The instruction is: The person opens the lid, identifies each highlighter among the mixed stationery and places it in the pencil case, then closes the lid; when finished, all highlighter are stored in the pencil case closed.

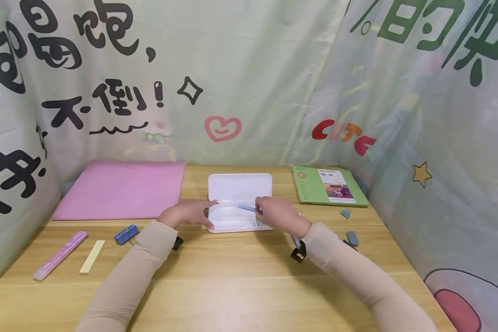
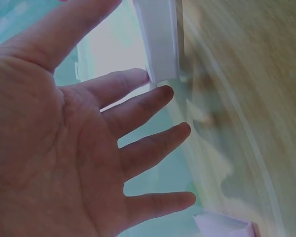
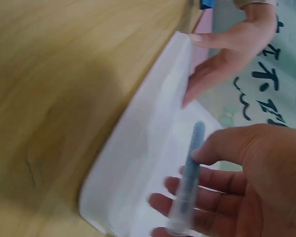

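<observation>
A white pencil case [image 1: 240,186] lies with its lid raised toward the back, near the middle of the table. My left hand [image 1: 186,213] is at its left end, thumb and fingers spread and mostly straight. In the left wrist view the index fingertip [image 2: 140,75] meets the case's corner. Over the case's tray, my right hand [image 1: 280,213] pinches a slim blue pen [image 3: 190,170] between thumb and fingers. The pen's clear end lies across the fingers in the right wrist view, and its blue end points left over the case.
A pink board [image 1: 124,189] lies back left, a green book [image 1: 311,186] back right. On the left are a long pink case [image 1: 61,256], a pale yellow strip [image 1: 92,257] and a blue sharpener-like item [image 1: 126,234]. A blue clip [image 1: 346,213] and a blue-grey eraser [image 1: 352,238] lie right.
</observation>
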{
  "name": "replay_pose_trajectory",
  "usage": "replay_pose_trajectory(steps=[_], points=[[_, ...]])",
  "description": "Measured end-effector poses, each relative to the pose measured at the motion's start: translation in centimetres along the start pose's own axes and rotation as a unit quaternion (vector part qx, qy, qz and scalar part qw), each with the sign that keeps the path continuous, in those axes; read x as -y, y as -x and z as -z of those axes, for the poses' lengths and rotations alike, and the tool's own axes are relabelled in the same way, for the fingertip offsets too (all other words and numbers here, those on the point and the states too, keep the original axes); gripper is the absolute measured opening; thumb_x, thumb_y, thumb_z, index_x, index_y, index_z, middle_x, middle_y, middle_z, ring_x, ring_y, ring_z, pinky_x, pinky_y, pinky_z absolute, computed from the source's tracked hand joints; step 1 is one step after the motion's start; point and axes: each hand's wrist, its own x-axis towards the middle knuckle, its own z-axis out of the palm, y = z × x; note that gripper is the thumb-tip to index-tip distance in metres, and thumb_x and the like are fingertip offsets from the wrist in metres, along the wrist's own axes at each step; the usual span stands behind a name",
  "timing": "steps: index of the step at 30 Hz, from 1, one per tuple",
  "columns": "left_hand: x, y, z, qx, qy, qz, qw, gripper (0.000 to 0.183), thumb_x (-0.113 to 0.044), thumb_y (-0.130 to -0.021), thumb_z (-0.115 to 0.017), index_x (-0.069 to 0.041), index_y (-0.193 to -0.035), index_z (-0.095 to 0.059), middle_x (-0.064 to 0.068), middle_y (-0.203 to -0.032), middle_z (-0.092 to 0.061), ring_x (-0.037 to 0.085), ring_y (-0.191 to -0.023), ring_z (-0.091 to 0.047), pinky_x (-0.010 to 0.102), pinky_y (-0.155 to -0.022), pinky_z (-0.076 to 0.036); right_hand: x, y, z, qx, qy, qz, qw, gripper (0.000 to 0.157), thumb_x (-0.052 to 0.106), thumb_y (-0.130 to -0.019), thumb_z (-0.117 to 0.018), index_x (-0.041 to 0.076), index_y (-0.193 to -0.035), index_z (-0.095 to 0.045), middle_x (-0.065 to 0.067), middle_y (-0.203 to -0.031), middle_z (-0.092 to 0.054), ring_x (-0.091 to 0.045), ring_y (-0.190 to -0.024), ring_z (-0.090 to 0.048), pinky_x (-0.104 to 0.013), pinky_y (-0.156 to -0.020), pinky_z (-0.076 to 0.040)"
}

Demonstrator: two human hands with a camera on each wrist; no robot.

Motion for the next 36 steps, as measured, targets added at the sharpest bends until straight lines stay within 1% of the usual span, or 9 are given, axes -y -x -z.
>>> replay_pose_trajectory(steps=[3, 5, 13, 20, 24, 28, 32, 33, 36], points=[[-0.1, 0.0, 0.0, 0.001, 0.003, -0.005, 1.0000, 0.085, -0.052, -0.068, -0.064, -0.028, -0.138, -0.023, 0.005, -0.136, -0.033, 0.026, -0.114, -0.038, 0.043, -0.084, -0.035, 0.3, -0.8, -1.0, -0.018, 0.019, 0.030, 0.999, 0.010, 0.026, -0.081, -0.054, 0.016, -0.082, -0.056, 0.008, -0.065, -0.047, -0.007, -0.049, -0.042, -0.023, -0.039, -0.033], [-0.2, 0.0, -0.1, 0.002, 0.005, -0.008, 1.0000, 0.084, -0.052, -0.068, -0.064, -0.027, -0.138, -0.023, 0.006, -0.136, -0.032, 0.027, -0.117, -0.035, 0.045, -0.087, -0.033, 0.4, -1.1, -1.7, -0.018, 0.018, 0.048, 0.999, 0.010, 0.025, -0.082, -0.055, 0.015, -0.085, -0.057, 0.007, -0.069, -0.048, -0.007, -0.053, -0.044, -0.023, -0.041, -0.034], [-0.4, -0.2, -0.1, 0.017, 0.020, -0.005, 0.9996, 0.084, -0.050, -0.068, -0.065, -0.028, -0.138, -0.023, 0.007, -0.137, -0.031, 0.028, -0.119, -0.032, 0.046, -0.089, -0.030, 0.6, -1.6, -3.4, -0.022, 0.015, 0.097, 0.995, 0.013, 0.015, -0.082, -0.053, 0.014, -0.093, -0.061, 0.004, -0.077, -0.054, -0.011, -0.066, -0.052, -0.024, -0.048, -0.042], [-0.5, -0.1, 0.5, 0.023, 0.035, -0.006, 0.9991, 0.085, -0.046, -0.070, -0.066, -0.025, -0.139, -0.021, 0.009, -0.137, -0.030, 0.029, -0.118, -0.033, 0.047, -0.091, -0.029, 0.9, -1.8, -3.6, -0.001, 0.030, 0.097, 0.995, 0.026, 0.005, -0.081, -0.045, 0.018, -0.094, -0.063, 0.006, -0.079, -0.054, -0.010, -0.069, -0.053, -0.025, -0.052, -0.044], [-0.3, 0.0, 0.4, 0.024, 0.041, -0.011, 0.9988, 0.084, -0.044, -0.071, -0.066, -0.024, -0.139, -0.021, 0.009, -0.138, -0.029, 0.030, -0.119, -0.031, 0.047, -0.091, -0.028, 0.9, -1.6, -3.4, 0.009, 0.025, 0.095, 0.995, 0.029, 0.003, -0.080, -0.045, 0.018, -0.097, -0.063, 0.005, -0.081, -0.055, -0.010, -0.070, -0.053, -0.025, -0.051, -0.044], [-0.2, -0.2, 0.1, 0.027, 0.049, -0.010, 0.9984, 0.084, -0.044, -0.071, -0.066, -0.025, -0.139, -0.020, 0.008, -0.138, -0.028, 0.030, -0.120, -0.031, 0.047, -0.092, -0.028, 0.3, -0.7, -2.8, -0.003, 0.005, 0.070, 0.998, 0.027, 0.005, -0.078, -0.048, 0.015, -0.099, -0.062, 0.004, -0.085, -0.055, -0.011, -0.073, -0.053, -0.023, -0.050, -0.042], [0.0, -0.4, -0.2, 0.028, 0.054, -0.013, 0.9981, 0.084, -0.044, -0.071, -0.066, -0.027, -0.139, -0.019, 0.007, -0.138, -0.027, 0.029, -0.120, -0.031, 0.046, -0.092, -0.028, -1.1, 1.3, -1.5, -0.014, -0.008, 0.004, 1.000, 0.007, 0.014, -0.078, -0.057, 0.012, -0.085, -0.059, 0.002, -0.074, -0.052, -0.013, -0.066, -0.050, -0.025, -0.050, -0.040], [0.1, -0.4, -0.2, 0.028, 0.057, -0.014, 0.9979, 0.084, -0.044, -0.071, -0.066, -0.026, -0.139, -0.019, 0.008, -0.139, -0.027, 0.029, -0.120, -0.031, 0.046, -0.092, -0.028, -1.4, 1.8, -1.1, -0.003, -0.006, -0.016, 1.000, 0.005, 0.016, -0.078, -0.059, 0.012, -0.080, -0.057, 0.002, -0.071, -0.050, -0.014, -0.063, -0.048, -0.027, -0.050, -0.039], [0.3, -0.4, -0.2, 0.027, 0.062, -0.012, 0.9976, 0.085, -0.044, -0.071, -0.066, -0.027, -0.139, -0.018, 0.008, -0.139, -0.026, 0.030, -0.119, -0.031, 0.047, -0.091, -0.028, -2.4, 3.3, -0.2, 0.059, 0.007, -0.073, 0.995, 0.016, 0.024, -0.079, -0.059, 0.012, -0.072, -0.052, 0.000, -0.065, -0.048, -0.016, -0.058, -0.046, -0.031, -0.047, -0.037]])
